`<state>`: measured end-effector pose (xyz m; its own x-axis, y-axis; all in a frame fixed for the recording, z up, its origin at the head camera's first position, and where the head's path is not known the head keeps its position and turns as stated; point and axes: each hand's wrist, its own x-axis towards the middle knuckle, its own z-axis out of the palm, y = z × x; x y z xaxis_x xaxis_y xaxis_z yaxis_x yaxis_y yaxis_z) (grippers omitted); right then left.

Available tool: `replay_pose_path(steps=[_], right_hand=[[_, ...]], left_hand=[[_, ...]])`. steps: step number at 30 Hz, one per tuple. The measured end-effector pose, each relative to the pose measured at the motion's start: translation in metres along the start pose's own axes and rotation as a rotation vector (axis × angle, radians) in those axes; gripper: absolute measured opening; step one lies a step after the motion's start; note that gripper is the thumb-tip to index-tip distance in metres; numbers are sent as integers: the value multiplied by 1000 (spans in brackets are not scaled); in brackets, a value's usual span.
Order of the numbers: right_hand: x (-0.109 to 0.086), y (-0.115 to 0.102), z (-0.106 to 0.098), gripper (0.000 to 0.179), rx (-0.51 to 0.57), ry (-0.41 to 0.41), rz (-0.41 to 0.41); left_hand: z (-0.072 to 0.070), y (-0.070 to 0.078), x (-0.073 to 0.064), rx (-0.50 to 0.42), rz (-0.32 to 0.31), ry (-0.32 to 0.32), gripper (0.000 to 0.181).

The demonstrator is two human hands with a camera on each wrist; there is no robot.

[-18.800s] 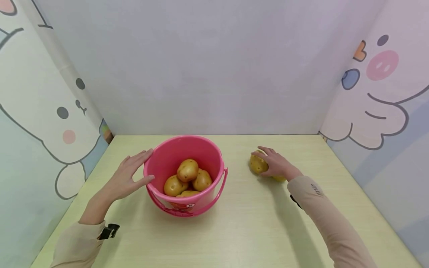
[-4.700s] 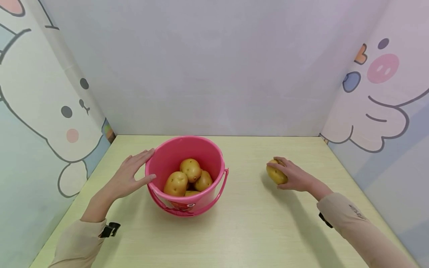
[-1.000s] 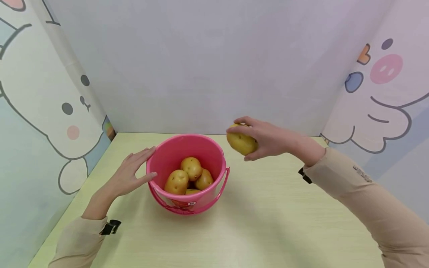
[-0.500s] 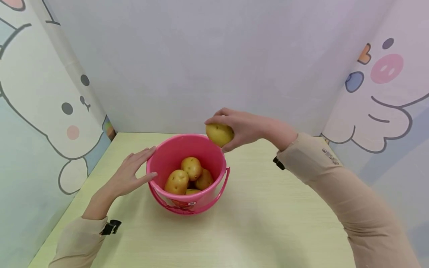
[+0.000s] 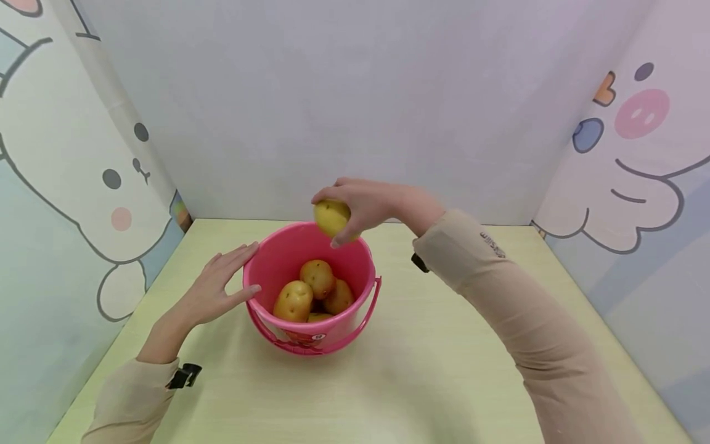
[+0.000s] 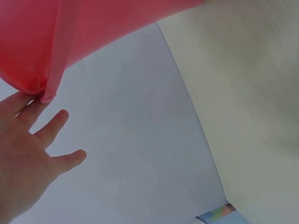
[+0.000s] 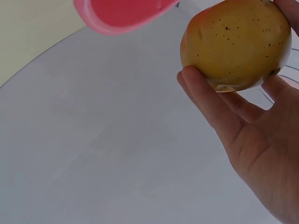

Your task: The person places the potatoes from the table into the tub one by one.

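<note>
A pink bucket stands upright on the table, with several yellow-brown potatoes inside. My left hand rests against its left rim, fingers straight and thumb spread apart. In the left wrist view, fingertips touch the bucket near the handle's end. Over the bucket's back rim, my right hand holds another potato between thumb and fingers. The right wrist view shows this speckled potato close up, apart from the bucket's rim.
The pink handle hangs down at the bucket's front right. A pale wood table runs back to a plain grey wall. Side walls carry cartoon animals.
My right hand has lifted the potato from the table at right and carried it left, over the bucket. My left hand has stayed at the rim.
</note>
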<state>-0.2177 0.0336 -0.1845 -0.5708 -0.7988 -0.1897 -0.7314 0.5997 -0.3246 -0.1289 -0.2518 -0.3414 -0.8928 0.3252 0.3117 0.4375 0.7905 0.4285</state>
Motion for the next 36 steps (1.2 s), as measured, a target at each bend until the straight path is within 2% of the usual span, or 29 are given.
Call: replay_pose_path(steps=[5,12,18,23,33,36], right_hand=[[12,-8,0,73,40,-52,79],[30,-13,4,71,82,-86,147],[41,-19,9,74,164,-118,223],[47,-22,15,77,238,-131,290],[54,-21,31,71,283,-131,399],[55,-20,34,75,303,-123,430]], left_hand=[[0,0,0,1,2,1,75],[0,-1,0,3,9,2,74],[0,-1,0,4,1,-3,74],[0,0,0,4,-10,-9,75],[0,1,0,1,-15,-10,75],[0,1,-1,0,-15,-9,75]])
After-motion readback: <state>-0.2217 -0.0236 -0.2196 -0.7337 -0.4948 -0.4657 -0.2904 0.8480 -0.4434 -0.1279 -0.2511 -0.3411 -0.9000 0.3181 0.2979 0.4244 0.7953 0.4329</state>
